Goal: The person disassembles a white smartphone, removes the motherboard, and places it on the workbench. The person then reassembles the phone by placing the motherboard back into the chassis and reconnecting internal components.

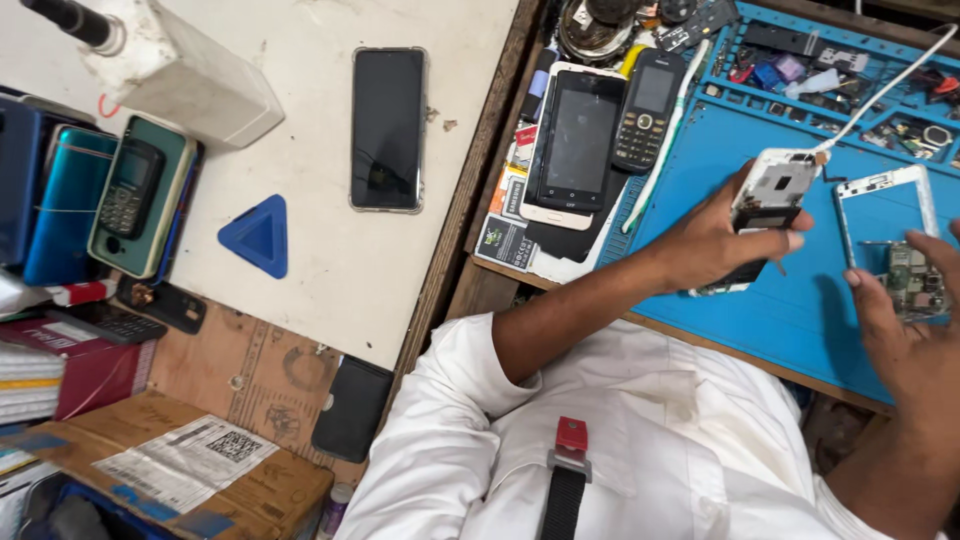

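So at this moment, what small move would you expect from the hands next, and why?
Probably the right hand lifts the green circuit board clear of the white phone frame. Its fingertips already rest on the board, which overlaps the frame's lower edge on the blue mat. The left hand holds a white phone part tilted above the mat, with a white cable running off it, so it is occupied.

Head view, steeply down, close over workbench (300, 60)
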